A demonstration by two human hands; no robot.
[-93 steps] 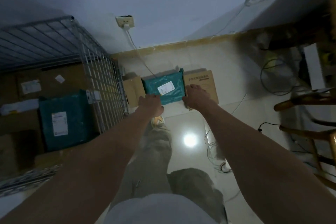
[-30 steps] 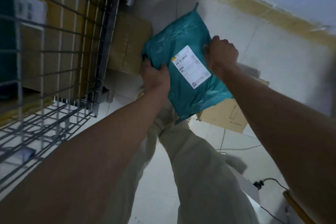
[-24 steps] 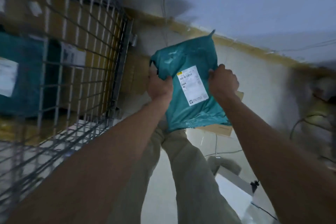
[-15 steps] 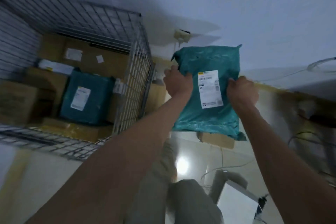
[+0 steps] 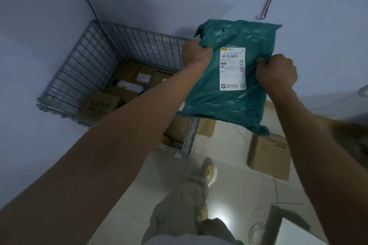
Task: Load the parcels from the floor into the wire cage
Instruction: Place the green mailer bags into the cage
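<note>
A teal plastic mailer parcel point(image 5: 249, 77) with a white shipping label hangs in the air, held by both hands. My left hand point(image 5: 196, 52) grips its left edge near the top and my right hand point(image 5: 276, 72) grips its right edge. The parcel is high up, just right of the wire cage's point(image 5: 89, 59) right wall and above its corner. The cage stands in the room's corner and holds several brown cardboard boxes point(image 5: 99, 103). My left forearm hides part of the cage's inside.
A brown cardboard box point(image 5: 270, 155) lies on the pale tiled floor at the right, and another box point(image 5: 207, 127) sits against the cage's outer side. My legs and a shoe point(image 5: 208, 171) are below. Thin cables trail on the floor at lower right.
Both hands took the teal parcel off the floor and raised it up and to the right of the cage. My view has risen and now looks down into the cage from above.
</note>
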